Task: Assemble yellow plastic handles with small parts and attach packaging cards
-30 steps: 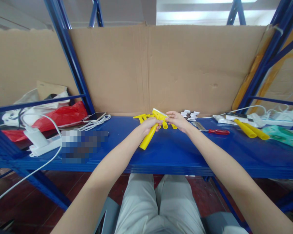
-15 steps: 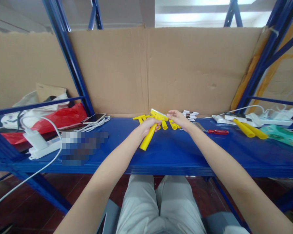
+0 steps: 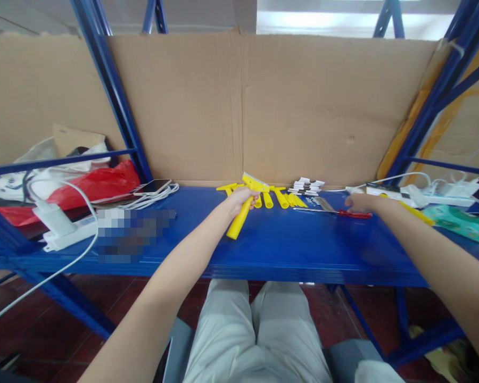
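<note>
The yellow scraper (image 3: pixel 235 225) slants above the middle of the worktop (image 3: pixel 295 244), handle toward the front edge. The person's left hand (image 3: pixel 243 198) wraps it below the head, fingers closed. Yellow tools (image 3: pixel 268 200) lie behind, near the back edge. The right hand (image 3: pixel 358 202) reaches palm-down over the red screwdriver (image 3: pixel 355 215), its grip unclear; the green packet (image 3: pixel 459 222) lies toward the right end.

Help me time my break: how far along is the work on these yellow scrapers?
Possibly done: the yellow handle set apart at right, though its head is hidden. In hand: the left hand grips a scraper; the right hand is at the red-handled screwdriver. Apparently left: the row of yellow scrapers and small yellow pieces beside it. I can't tell the share finished.
</note>
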`<action>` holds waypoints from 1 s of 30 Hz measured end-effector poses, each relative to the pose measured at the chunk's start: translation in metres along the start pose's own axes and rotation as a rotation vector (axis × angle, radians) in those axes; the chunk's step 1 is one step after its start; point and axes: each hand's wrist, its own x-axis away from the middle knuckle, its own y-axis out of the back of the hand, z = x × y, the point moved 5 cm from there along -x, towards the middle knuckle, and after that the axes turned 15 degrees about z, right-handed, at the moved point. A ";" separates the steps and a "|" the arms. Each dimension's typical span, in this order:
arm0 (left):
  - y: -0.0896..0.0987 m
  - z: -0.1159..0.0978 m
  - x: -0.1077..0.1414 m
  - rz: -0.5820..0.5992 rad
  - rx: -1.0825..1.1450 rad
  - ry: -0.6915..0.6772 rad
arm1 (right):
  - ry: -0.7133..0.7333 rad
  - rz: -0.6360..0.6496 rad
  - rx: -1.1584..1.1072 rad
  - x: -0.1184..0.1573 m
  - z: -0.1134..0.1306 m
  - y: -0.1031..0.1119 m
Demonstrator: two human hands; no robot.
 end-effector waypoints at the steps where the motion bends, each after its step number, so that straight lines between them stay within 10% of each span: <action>1: 0.000 0.000 -0.001 0.003 -0.001 -0.001 | -0.020 0.102 0.002 0.004 -0.005 -0.007; 5: 0.003 0.002 -0.003 0.021 0.005 -0.015 | -0.022 0.387 -0.011 0.017 -0.002 -0.024; 14: 0.008 0.005 -0.010 0.049 0.014 -0.015 | -0.042 0.324 -0.080 0.029 0.016 -0.006; 22: 0.005 0.002 -0.002 -0.042 -0.039 0.011 | 0.028 -0.067 -0.329 0.004 0.042 0.034; 30: 0.006 0.001 0.003 -0.117 -0.077 0.004 | 0.140 -0.321 -0.422 -0.009 0.101 -0.005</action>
